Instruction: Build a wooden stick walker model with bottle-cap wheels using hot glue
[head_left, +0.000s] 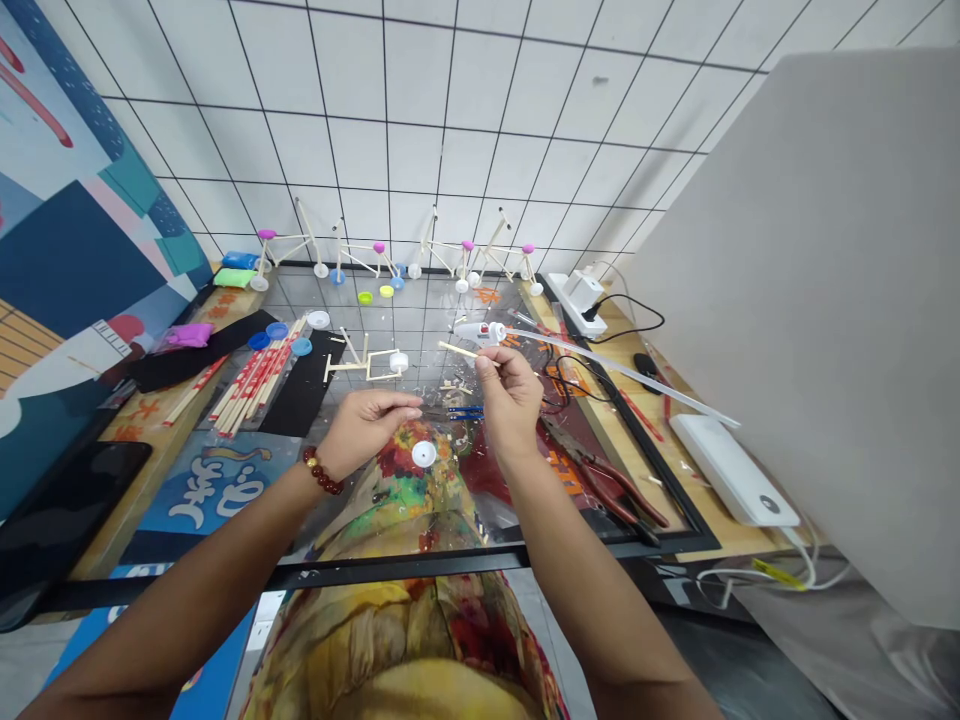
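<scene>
My right hand point(510, 392) is raised over the glass table point(420, 300) and pinches a short wooden stick point(459, 350) that points left. My left hand point(366, 425) hovers beside it with thumb and fingers drawn together; whether anything is between them I cannot make out. A white bottle cap point(424, 454) lies on the glass just below both hands. Behind the stick lies a white glue gun point(481, 331) with a long clear glue stick point(622, 372) running right. A part-built stick frame with a white cap wheel point(367, 364) sits a little further back.
Several finished stick bicycles point(390, 258) line the tiled wall. A bundle of chopsticks point(255, 380) and blue caps point(279, 338) lie left, pliers point(607, 478) and a white power bank point(731, 468) right. A power strip point(581, 300) sits back right; a grey board point(817, 320) stands at right.
</scene>
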